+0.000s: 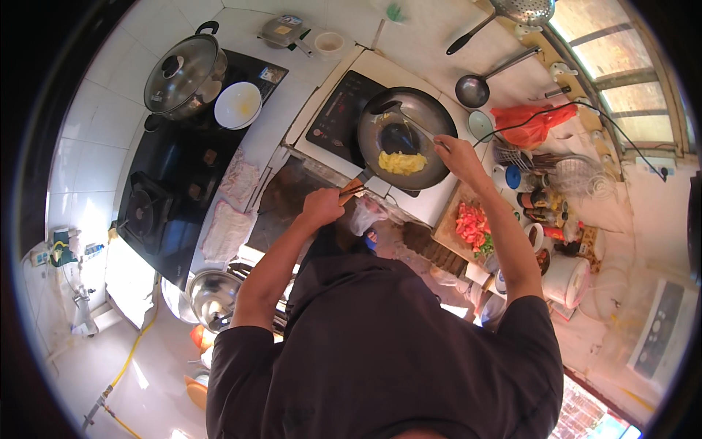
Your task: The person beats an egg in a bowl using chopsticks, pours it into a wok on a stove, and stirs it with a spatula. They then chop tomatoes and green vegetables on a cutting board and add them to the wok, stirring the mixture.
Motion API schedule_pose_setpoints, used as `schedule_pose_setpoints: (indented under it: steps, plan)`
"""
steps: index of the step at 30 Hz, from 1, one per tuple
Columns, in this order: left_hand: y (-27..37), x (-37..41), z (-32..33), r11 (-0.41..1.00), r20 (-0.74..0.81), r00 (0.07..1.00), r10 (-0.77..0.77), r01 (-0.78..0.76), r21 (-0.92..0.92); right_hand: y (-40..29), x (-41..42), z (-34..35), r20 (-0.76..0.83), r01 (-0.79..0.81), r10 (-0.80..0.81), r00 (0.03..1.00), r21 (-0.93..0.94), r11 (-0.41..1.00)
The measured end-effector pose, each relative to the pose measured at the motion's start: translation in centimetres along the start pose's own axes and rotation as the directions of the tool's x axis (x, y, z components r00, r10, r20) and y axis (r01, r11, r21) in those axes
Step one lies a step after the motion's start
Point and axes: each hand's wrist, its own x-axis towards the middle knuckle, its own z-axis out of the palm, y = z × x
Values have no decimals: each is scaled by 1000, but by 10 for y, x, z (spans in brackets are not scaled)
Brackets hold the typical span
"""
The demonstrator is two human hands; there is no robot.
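Observation:
A dark wok [433, 115] stands on a black induction cooktop [341, 112]. Yellow scrambled egg [402, 163] lies in the wok on the side nearer to me. My left hand [323, 206] is closed around the wok's wooden handle [354, 184]; thin dark sticks, perhaps chopsticks, also show at that hand. In my right hand [459, 157] is the handle of a metal spatula [418, 125], whose dark blade rests at the far left inside the wok. Chopped tomato [473, 222] and chopped green herbs [485, 245] lie on a wooden cutting board [447, 226] beside my right forearm.
Left of the cooktop, a white bowl [238, 106] and a lidded steel pot [186, 77] stand on a black gas stove [170, 164]. A ladle [473, 91] hangs at the back wall. A black cable [526, 119] runs behind the wok. Jars and bottles [540, 200] crowd the right side.

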Motion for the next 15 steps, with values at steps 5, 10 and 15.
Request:
schedule_pose_setpoints:
  steps: [5,10,15]
  plan:
    - [1,0,3,1000,-16,1000,5,-4,11,30,7,-10,42,-3,4,999,-25,1000]
    - [-2,-1,1,1000,-11,1000,12,-12,8,45,7,-28,116,-131,132,984,-21,991]
    - [-2,2,0,1000,12,1000,8,-9,17,41,7,-13,-3,-173,175,984,136,975]
